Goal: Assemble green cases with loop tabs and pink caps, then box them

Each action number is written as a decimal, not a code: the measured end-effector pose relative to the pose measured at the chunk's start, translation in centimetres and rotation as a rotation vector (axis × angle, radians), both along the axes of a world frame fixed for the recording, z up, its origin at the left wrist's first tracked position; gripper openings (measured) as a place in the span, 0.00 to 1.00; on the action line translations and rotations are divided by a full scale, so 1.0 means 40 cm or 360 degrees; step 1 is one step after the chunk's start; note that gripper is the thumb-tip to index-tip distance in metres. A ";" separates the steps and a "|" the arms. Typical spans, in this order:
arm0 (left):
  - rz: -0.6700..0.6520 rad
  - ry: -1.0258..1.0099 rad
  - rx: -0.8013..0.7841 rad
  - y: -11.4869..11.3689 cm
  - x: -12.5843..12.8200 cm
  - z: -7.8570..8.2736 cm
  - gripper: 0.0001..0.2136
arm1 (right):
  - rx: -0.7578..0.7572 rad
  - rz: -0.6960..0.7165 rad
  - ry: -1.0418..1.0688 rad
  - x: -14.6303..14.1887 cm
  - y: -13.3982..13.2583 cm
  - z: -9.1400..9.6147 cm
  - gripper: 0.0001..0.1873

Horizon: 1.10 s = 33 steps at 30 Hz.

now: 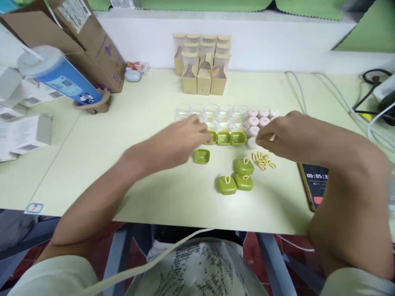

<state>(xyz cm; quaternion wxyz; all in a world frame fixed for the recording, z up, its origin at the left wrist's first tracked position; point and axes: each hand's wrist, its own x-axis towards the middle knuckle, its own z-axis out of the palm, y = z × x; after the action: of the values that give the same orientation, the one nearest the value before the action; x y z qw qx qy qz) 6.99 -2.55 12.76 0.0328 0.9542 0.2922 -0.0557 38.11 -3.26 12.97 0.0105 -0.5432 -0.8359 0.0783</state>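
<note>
My left hand (182, 137) reaches over the table to the left end of a row of green open trays (224, 138), its fingers curled and blurred by motion. One green tray (202, 156) lies alone just below that hand. My right hand (285, 133) hovers beside the pink round caps (258, 119), fingers pinched at a pale cap (251, 142). Three closed green cases (237, 176) with yellow loops on top sit in front. A small heap of yellow loops (263, 160) lies under my right hand. Clear plastic boxes (211, 112) stand in rows behind the green trays.
Tan cardboard cartons (202, 61) are stacked at the back wall. A blue-labelled cylinder (58, 74) and brown boxes (83, 33) crowd the left, with white boxes (27, 131) beside them. A phone showing a timer (314, 187) lies right; cables (339, 102) run at the far right.
</note>
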 end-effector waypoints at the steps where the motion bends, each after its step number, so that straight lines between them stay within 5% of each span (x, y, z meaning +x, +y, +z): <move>1: 0.0206 0.0052 -0.0005 0.007 -0.015 0.019 0.15 | -0.0105 0.0103 -0.0048 -0.042 -0.010 0.019 0.17; 3: 0.0605 0.0262 -0.0097 0.025 -0.041 0.050 0.14 | -0.0235 0.0142 0.0104 -0.133 -0.028 0.030 0.08; 5: 0.0813 0.0442 -0.0311 0.045 -0.057 0.063 0.25 | -0.0335 0.0194 0.0055 -0.212 -0.039 0.007 0.07; 8: 0.0884 0.0474 -0.0613 0.073 -0.065 0.051 0.45 | -0.0245 0.0226 -0.0136 -0.282 -0.047 -0.051 0.16; 11: 0.0856 0.0396 -0.0717 0.085 -0.059 0.027 0.54 | -0.0133 0.0223 -0.0251 -0.302 -0.049 -0.090 0.12; 19: 0.0820 0.0497 -0.0605 0.063 -0.034 0.008 0.52 | -0.0157 0.0211 -0.0200 -0.300 -0.048 -0.115 0.22; 27: 0.0837 0.0372 -0.0699 0.064 -0.028 0.008 0.39 | -0.0044 0.0164 -0.0047 -0.310 -0.042 -0.153 0.20; 33: 0.0867 0.0322 -0.0784 0.065 -0.023 0.008 0.39 | -0.0075 0.0132 0.0072 -0.313 -0.037 -0.168 0.16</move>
<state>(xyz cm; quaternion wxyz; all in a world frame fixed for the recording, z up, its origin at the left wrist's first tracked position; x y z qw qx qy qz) 6.05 0.05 13.09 0.2457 0.7947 0.5148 -0.2073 25.60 -4.73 6.24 0.0135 -0.5062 -0.8552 0.1106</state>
